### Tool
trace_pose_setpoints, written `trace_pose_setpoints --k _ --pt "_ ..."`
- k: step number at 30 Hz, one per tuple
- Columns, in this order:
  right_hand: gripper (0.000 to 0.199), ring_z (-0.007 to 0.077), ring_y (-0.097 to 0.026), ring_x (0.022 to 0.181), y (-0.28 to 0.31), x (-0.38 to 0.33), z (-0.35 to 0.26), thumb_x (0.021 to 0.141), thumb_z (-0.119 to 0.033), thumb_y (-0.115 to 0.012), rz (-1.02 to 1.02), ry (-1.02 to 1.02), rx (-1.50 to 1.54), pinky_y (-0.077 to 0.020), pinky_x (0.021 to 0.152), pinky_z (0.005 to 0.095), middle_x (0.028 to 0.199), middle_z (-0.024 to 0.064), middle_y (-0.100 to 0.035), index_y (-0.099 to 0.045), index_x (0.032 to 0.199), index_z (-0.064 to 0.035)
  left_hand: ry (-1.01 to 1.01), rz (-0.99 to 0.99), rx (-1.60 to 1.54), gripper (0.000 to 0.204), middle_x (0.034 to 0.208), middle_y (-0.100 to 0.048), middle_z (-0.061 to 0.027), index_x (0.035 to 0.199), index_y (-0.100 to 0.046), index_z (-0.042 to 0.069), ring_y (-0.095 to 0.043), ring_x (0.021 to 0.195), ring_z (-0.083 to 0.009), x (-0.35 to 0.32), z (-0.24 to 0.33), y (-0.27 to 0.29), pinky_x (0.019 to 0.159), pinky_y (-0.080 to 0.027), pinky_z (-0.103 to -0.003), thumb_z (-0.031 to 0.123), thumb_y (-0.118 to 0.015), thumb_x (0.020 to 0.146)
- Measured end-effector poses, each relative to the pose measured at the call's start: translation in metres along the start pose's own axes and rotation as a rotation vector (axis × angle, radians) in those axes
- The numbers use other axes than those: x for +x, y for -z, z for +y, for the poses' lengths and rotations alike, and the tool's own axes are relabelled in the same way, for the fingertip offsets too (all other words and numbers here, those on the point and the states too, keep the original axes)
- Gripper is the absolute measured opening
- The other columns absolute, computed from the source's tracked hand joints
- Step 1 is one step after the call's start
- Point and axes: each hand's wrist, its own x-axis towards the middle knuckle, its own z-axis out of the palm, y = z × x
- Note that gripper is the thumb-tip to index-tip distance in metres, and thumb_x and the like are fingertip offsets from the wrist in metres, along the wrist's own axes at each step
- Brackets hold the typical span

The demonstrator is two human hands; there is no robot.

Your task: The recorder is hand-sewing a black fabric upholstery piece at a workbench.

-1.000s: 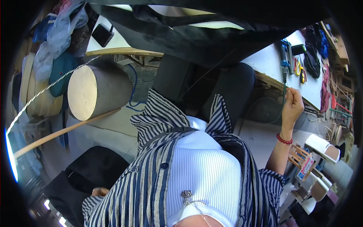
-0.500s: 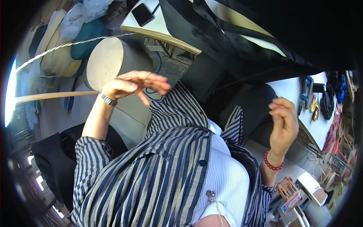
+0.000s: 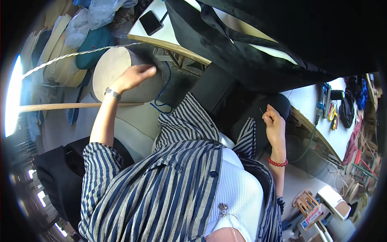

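My left hand (image 3: 135, 76), with a metal watch (image 3: 113, 93) on the wrist, is raised in front of a pale round-ended block (image 3: 108, 68). Its fingers are closed, and whatever may be in them does not show. On the right, my right hand (image 3: 275, 123) is lifted over a dark seat-like surface, wearing a red bead bracelet (image 3: 278, 162). Thumb and fingers pinch a thin needle (image 3: 261, 110), its tip pointing up and away. Black cloth (image 3: 225, 44) hangs over the table ahead, apart from both hands.
A black phone (image 3: 150, 22) lies on the white table (image 3: 171, 30) ahead. Scissors with yellow handles (image 3: 332, 112) and other tools rest on the right-hand table (image 3: 308, 99). A wooden rod (image 3: 68, 106) and a twisted white cord (image 3: 80, 53) cross the left side.
My left hand has gone from spread fingers to closed, moving slightly up and left. My right hand has moved left and a little down; the needle now shows in its pinch.
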Motion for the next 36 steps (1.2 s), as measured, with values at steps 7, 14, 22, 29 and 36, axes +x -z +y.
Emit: trace_pose_setpoints --k 7,14,22,29,36 --pt "0.013 0.0292 -0.055 0.120 0.046 -0.044 0.013 0.090 0.007 -0.049 -0.184 -0.278 0.734 -0.0573 0.076 0.0319 0.135 0.0191 -0.050 -0.059 0.082 0.0022 -0.268 0.601 0.755 0.028 0.093 -0.064 -0.0183 0.085 -0.068 -0.002 -0.061 0.092 -0.0341 -0.008 0.076 -0.010 0.083 -0.051 -0.039 0.021 -0.075 0.072" --pt "0.014 0.0341 -0.070 0.067 0.099 -0.052 0.009 0.074 0.008 -0.058 -0.598 0.631 1.371 -0.0553 0.046 0.0330 0.091 0.0382 -0.061 -0.053 0.062 0.0060 -1.212 0.681 -0.054 0.040 0.113 -0.063 -0.0134 0.107 -0.063 0.002 -0.058 0.105 -0.0324 -0.008 0.234 -0.061 0.089 -0.049 -0.040 0.009 -0.076 0.070" --pt "0.009 0.0112 -0.053 0.063 0.121 -0.012 -0.067 0.089 0.004 -0.055 0.125 0.320 0.490 -0.0423 0.056 0.0215 0.085 0.0090 -0.057 -0.056 0.080 0.0023 -1.047 0.892 -0.232 0.025 0.090 -0.065 -0.0071 0.093 -0.065 0.007 -0.056 0.082 -0.0263 0.009 0.307 -0.107 0.079 -0.043 -0.035 0.010 -0.078 0.071" --pt "0.006 0.0132 -0.059 0.075 0.116 0.025 -0.107 0.088 0.003 -0.059 0.335 0.480 0.013 -0.0457 0.061 0.0231 0.090 0.0086 -0.063 -0.058 0.082 0.0021 -1.082 0.777 -0.462 0.021 0.104 -0.069 -0.0087 0.080 -0.063 0.005 -0.058 0.087 -0.0222 0.015 0.303 -0.115 0.080 -0.042 -0.033 0.000 -0.078 0.067" --pt "0.003 0.0215 -0.061 0.070 0.117 0.044 -0.116 0.082 0.001 -0.068 0.587 0.723 -0.580 -0.0475 0.058 0.0280 0.082 0.0098 -0.062 -0.065 0.083 0.0020 -1.105 0.762 -0.460 0.020 0.103 -0.069 -0.0111 0.078 -0.064 0.005 -0.059 0.090 -0.0224 0.020 0.300 -0.114 0.080 -0.043 -0.032 0.001 -0.079 0.066"
